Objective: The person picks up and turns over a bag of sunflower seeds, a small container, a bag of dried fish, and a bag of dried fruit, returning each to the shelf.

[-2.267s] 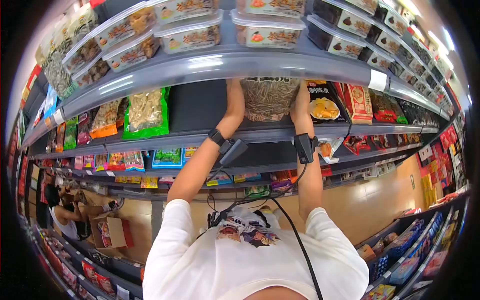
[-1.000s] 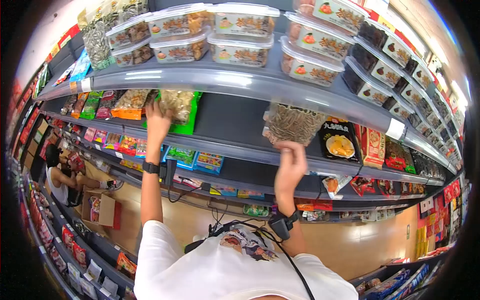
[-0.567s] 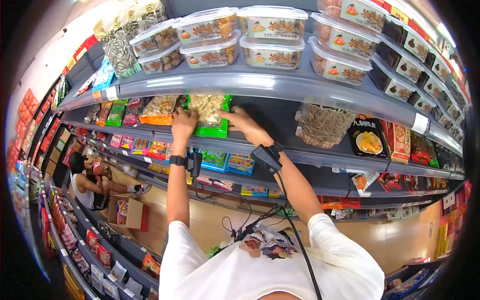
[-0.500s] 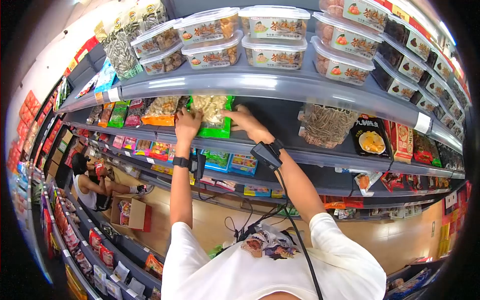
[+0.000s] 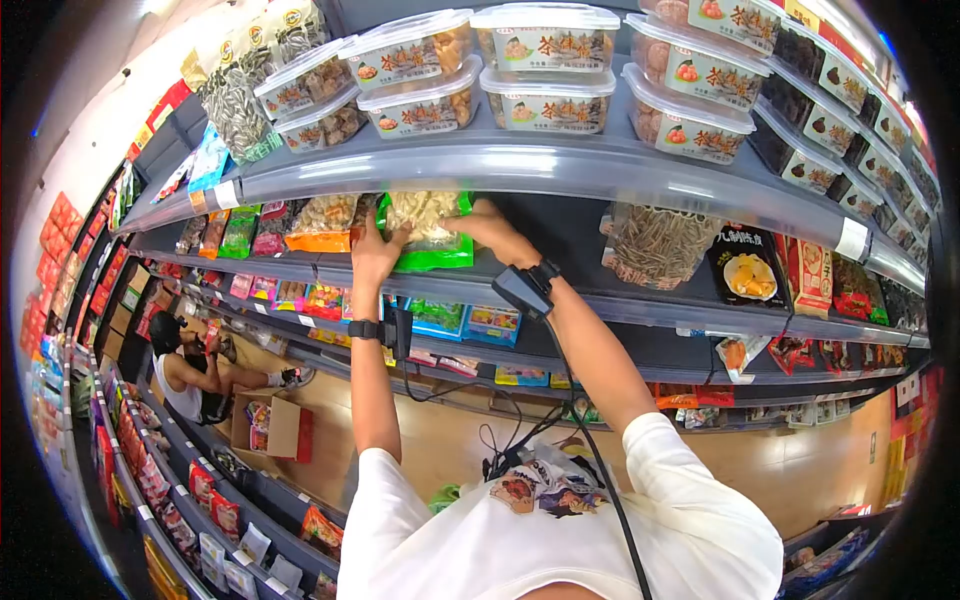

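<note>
Our left hand (image 5: pixel 375 252) and right hand (image 5: pixel 493 228) clasp the green bag (image 5: pixel 432 238) by its sides at the shelf's (image 5: pixel 650 308) front edge. An orange bag (image 5: pixel 320 222) stands just beside it, and the upper shelf (image 5: pixel 560 170) overhangs.

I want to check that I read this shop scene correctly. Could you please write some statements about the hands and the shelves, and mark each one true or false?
1. The left hand and the right hand both hold the green bag. True.
2. The green bag is on the top shelf. False: it is one shelf lower, under the lidded tubs.
3. A seed bag stands to the right of the green bag, with a gap between them. True.
4. Both wrists are bare. False: each wears a strapped black device.
5. Another person crouches by a cardboard box on the floor. True.
</note>
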The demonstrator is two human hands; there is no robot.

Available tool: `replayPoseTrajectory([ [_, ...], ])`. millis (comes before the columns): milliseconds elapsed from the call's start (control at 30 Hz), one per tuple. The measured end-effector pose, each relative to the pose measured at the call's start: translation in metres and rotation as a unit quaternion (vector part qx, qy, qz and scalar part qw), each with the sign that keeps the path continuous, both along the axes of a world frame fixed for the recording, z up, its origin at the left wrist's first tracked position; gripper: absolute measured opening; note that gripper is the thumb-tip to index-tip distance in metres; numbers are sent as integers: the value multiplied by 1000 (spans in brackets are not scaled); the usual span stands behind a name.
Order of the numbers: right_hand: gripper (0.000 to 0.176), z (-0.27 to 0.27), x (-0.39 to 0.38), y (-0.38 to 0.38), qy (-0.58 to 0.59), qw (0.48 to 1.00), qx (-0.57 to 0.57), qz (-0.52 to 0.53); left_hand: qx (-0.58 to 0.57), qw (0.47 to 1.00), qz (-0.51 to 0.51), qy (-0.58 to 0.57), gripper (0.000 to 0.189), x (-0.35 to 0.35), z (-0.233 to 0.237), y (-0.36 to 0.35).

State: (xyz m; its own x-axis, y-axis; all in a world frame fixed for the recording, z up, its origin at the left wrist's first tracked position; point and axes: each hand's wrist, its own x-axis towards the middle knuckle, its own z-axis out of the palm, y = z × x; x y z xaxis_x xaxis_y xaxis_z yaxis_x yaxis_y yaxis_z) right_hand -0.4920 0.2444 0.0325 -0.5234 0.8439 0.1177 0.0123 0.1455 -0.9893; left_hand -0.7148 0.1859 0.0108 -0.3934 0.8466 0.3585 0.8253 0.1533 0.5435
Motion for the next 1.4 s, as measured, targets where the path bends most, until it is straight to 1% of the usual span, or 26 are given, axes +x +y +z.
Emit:
replayPoseTrajectory([
  [33,48,9,7,-4,-11,997,-72,11,-20,1000,-5,-10,93,5,7,-4],
  [67,49,19,10,-6,-45,996,-83,8,-40,999,-10,-19,92,9,16,-9],
  [100,47,18,11,-5,-17,996,-85,15,-59,998,-16,-26,92,11,23,-10],
  [167,44,10,8,-1,48,994,-88,30,-44,999,-19,-25,90,8,15,-4],
  [233,45,-6,-5,11,109,993,-8,35,-16,999,-35,-29,90,7,15,-2],
  [267,45,-13,-10,17,137,989,34,39,-22,1000,-15,-5,88,11,14,-3],
  [300,46,1,-1,5,64,996,64,11,-19,999,-34,-11,89,14,17,-7],
  [367,48,16,6,-8,-23,998,47,-22,-28,999,-18,35,91,0,3,3],
  [400,51,2,0,4,-40,989,125,-68,-37,998,-26,50,93,-8,-3,10],
  [433,54,-5,-6,8,-54,972,197,-113,-41,998,-33,22,94,-3,4,6],
  [467,58,-13,-7,15,-22,982,168,-83,-49,998,-40,-2,95,0,11,1],
  [500,58,-10,-7,17,-27,977,193,-86,-60,997,-49,-23,96,2,17,-3],
  [533,58,-10,-7,16,-33,972,214,-92,-35,997,-64,-11,96,-4,10,0],
  [567,58,-13,-7,14,-41,967,230,-100,-45,997,-68,-14,95,-8,10,2],
  [633,57,-15,-8,15,-58,983,158,-72,-71,994,-77,-27,95,-8,18,-2],
  [667,57,-19,-8,18,-44,979,184,-77,-86,994,-66,-14,91,-6,26,-7],
  [767,57,-38,-15,37,-4,966,242,-87,-58,992,-114,15,86,-11,26,-14],
  [800,57,-27,-10,31,-53,985,160,-37,-49,991,-125,13,81,-10,28,-18],
  [833,57,-30,-11,32,-56,980,181,-52,-49,989,-139,8,80,-11,31,-20],
  [900,57,-27,-10,30,-50,986,158,-34,-52,985,-163,-9,79,-15,35,-25],
  [933,57,-14,-7,17,-74,987,132,-51,-77,983,-161,-37,77,-15,39,-27],
  [1033,59,-14,-9,9,-115,977,146,-102,-14,985,-170,32,76,-22,22,-25],
  [1067,60,-14,-6,3,-130,973,145,-124,-27,983,-184,3,78,-24,20,-24],
  [1167,61,-18,-2,3,-161,968,139,-133,-16,982,-190,-11,78,-21,24,-29],
  [1300,62,-4,5,-10,-162,969,117,-146,16,974,-228,14,76,-21,22,-26],
  [1400,65,10,13,-25,-167,958,140,-186,5,973,-228,17,77,-14,22,-25],
])
